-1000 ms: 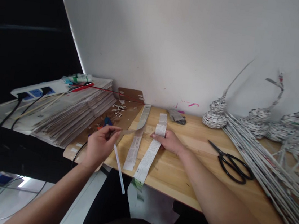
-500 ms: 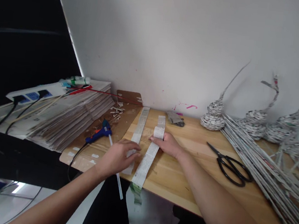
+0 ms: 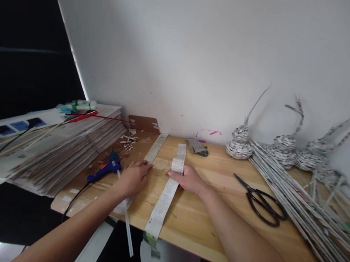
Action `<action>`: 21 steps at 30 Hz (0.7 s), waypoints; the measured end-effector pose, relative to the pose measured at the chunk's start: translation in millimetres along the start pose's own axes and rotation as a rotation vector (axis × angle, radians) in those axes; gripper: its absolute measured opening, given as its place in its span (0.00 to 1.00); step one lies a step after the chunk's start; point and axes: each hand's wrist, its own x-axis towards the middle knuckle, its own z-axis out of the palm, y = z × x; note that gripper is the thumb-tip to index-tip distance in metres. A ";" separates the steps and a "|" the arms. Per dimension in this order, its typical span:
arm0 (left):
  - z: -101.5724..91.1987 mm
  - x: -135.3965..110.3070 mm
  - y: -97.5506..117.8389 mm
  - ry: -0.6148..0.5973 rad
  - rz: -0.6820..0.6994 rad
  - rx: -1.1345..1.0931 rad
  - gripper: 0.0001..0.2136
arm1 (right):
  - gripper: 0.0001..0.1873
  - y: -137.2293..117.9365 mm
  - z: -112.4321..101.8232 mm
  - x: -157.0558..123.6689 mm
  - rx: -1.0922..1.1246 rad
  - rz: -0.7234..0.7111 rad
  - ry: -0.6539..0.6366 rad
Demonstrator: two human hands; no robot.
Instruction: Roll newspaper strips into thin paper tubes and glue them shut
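My right hand [image 3: 188,179] pinches a long printed newspaper strip [image 3: 163,202] between thumb and fingers. A loop or fold of the strip stands up at the grip, and its near, green-printed end hangs over the table's front edge. To the left, my left hand [image 3: 134,179] lies with fingers stretched out over a second newspaper strip [image 3: 158,146], covering its middle. That strip runs along the border of the cardboard. Just left of this hand is a blue glue gun [image 3: 106,170] with a long white glue stick [image 3: 128,231] passing under my wrist.
Black-handled scissors [image 3: 263,203] lie on the right, beside a bundle of rolled paper sticks [image 3: 296,209]. Woven paper pieces [image 3: 240,143] stand against the wall. A grey cloth [image 3: 197,147] lies at the back. At left, a power strip [image 3: 26,120] tops stacked newspaper [image 3: 72,156].
My left hand has moved left and away from me, onto the left strip, whose near end has shifted left. My right hand keeps its hold. The view has shifted slightly.
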 end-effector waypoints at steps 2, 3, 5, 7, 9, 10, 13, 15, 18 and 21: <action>0.1 -2.1 -1.1 0.024 0.038 0.017 0.19 | 0.14 0.8 0.9 0.1 -0.006 -0.018 0.003; -0.9 -2.4 -0.4 0.038 0.050 0.021 0.17 | 0.13 1.2 1.5 0.1 -0.008 -0.025 0.005; -5.3 0.3 2.9 0.067 0.064 -0.006 0.14 | 0.13 1.7 2.9 -0.1 -0.025 -0.036 0.020; -12.8 10.3 8.5 0.085 0.061 -0.060 0.13 | 0.12 1.3 4.1 -0.5 -0.064 -0.050 0.029; -22.1 29.0 17.7 0.083 0.064 -0.119 0.15 | 0.11 0.2 4.8 -1.1 -0.110 -0.059 0.030; -26.5 41.4 23.9 0.064 0.070 -0.138 0.16 | 0.11 -0.6 5.0 -1.4 -0.134 -0.059 0.028; -34.5 87.0 47.5 0.044 0.098 -0.204 0.21 | 0.11 -2.0 5.9 -2.1 -0.167 -0.054 0.031; -32.7 119.9 65.0 0.000 0.150 -0.237 0.19 | 0.11 -1.3 7.3 -1.8 -0.150 -0.064 0.023; -18.5 164.5 88.3 -0.092 0.196 -0.196 0.19 | 0.10 2.7 9.9 0.3 -0.121 -0.099 0.024; 4.9 196.6 104.8 -0.132 0.171 -0.150 0.29 | 0.09 7.9 12.0 3.8 -0.153 -0.133 0.036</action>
